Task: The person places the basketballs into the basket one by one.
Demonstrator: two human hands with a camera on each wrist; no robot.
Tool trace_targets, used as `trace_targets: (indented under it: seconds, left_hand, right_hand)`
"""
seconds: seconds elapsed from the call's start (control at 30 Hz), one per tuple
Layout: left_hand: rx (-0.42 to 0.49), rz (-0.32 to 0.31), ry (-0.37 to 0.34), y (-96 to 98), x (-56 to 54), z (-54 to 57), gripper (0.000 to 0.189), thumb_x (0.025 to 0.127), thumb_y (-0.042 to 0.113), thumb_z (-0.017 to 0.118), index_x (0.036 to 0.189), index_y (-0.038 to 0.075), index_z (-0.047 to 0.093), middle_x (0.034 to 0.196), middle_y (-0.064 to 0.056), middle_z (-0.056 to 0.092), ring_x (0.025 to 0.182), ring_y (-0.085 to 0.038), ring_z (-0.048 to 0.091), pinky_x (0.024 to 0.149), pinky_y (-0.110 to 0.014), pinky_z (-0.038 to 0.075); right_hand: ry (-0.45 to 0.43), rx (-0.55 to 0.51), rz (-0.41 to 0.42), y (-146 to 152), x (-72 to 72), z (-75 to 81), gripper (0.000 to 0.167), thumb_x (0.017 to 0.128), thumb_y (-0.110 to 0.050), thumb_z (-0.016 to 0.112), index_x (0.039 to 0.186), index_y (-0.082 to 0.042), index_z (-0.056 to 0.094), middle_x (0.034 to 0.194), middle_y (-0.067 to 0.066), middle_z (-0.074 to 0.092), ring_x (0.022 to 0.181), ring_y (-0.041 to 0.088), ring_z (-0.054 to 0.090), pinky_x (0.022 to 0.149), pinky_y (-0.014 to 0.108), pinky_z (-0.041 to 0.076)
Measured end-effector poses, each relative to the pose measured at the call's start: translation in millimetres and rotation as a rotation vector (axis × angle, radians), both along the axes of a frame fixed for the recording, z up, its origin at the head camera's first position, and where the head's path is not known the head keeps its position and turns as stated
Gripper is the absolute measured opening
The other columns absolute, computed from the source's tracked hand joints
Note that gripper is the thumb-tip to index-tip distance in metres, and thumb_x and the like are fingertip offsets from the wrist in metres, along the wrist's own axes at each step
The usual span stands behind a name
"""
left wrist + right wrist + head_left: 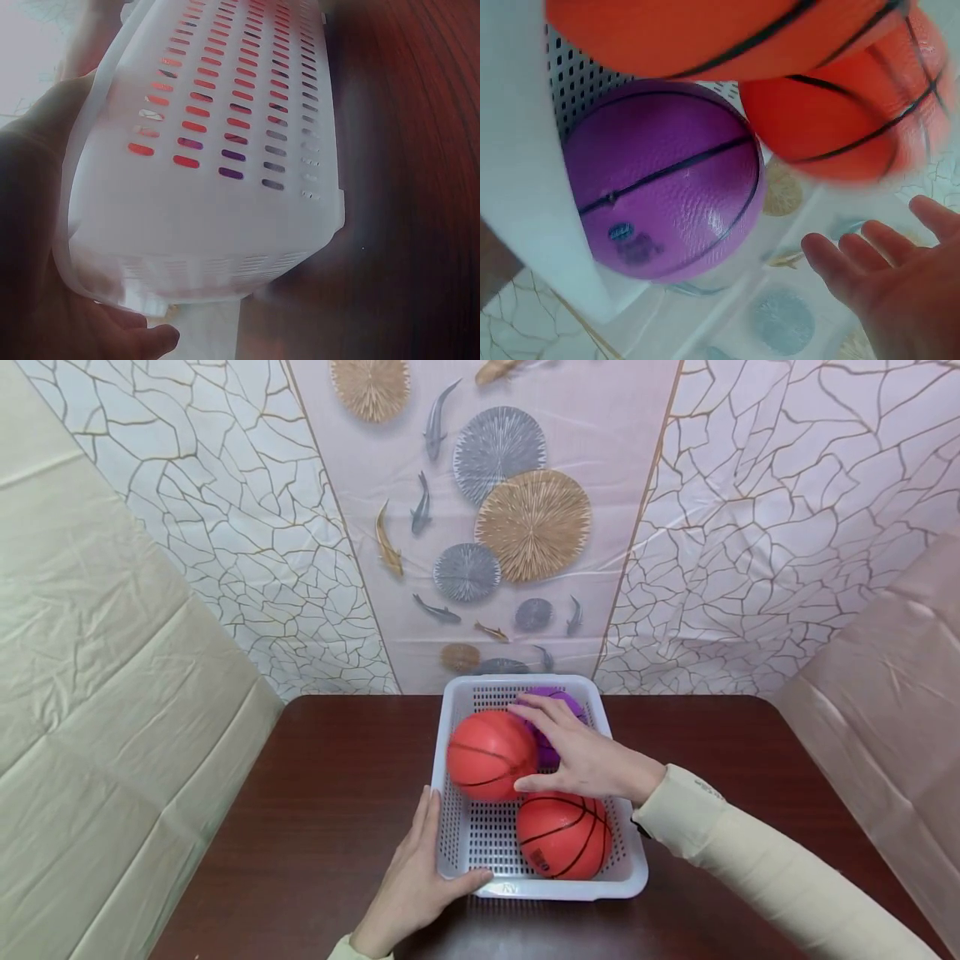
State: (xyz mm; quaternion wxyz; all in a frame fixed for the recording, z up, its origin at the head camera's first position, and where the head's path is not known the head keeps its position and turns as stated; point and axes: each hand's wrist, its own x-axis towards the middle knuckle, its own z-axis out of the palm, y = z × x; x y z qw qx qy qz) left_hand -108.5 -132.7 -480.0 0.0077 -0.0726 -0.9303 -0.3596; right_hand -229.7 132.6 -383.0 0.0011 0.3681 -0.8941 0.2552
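In the head view, a white perforated plastic basket (564, 890) holds two red toy basketballs and a purple one. My right hand (581, 756) is over it, fingers spread beside the left red ball (487, 752); the right wrist view shows a gap between fingertips and that ball, which is slightly blurred. The purple ball (667, 180) lies in the far right corner, partly covered by my right hand in the head view. Below my wrist sits the other red ball (566, 843). My left hand (412, 877) rests on the basket's near left corner, fingers along the outside, thumb across the front rim.
A dark brown wooden table (337, 793) bears the basket. Behind it hangs a patterned cloth backdrop (495, 610) with fish and round leaf shapes. Beige padded panels (112, 735) stand at both sides.
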Motion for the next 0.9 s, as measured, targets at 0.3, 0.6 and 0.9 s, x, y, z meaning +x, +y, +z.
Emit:
trace_targets:
  seconds: [0.3,0.6,0.9]
  left_hand:
    - [-0.012,0.000,-0.013,0.0,-0.2,-0.1,0.126,0.066,0.082,0.063,0.158,0.015,0.010,0.163,0.001,0.002,0.133,-0.040,0.038,0.098,-0.064,0.037]
    - [-0.003,0.003,-0.040,0.7,-0.5,-2.0,0.125,0.065,0.081,0.065,0.158,0.017,0.009,0.163,0.001,0.002,0.134,-0.041,0.036,0.097,-0.067,0.035]
    - [0.004,0.001,-0.001,0.3,0.8,-0.9,0.122,0.069,0.068,0.074,0.158,0.015,0.010,0.163,0.001,0.002,0.135,-0.043,0.034,0.098,-0.066,0.035]
  right_hand:
    - [0.153,-0.002,0.103,-2.4,11.3,8.8,0.071,0.087,-0.058,0.063,0.149,-0.031,0.039,0.156,0.001,0.025,0.141,0.021,0.026,0.106,0.051,0.035]
    - [0.180,0.025,0.126,-1.4,14.6,9.1,0.062,0.092,-0.054,0.059,0.146,-0.028,0.045,0.156,-0.003,0.026,0.140,0.018,0.026,0.106,0.051,0.035]
    - [0.177,0.024,0.061,11.1,10.5,11.9,0.064,0.091,-0.056,0.058,0.147,-0.030,0.042,0.154,0.004,0.029,0.140,0.022,0.025,0.110,0.054,0.028]
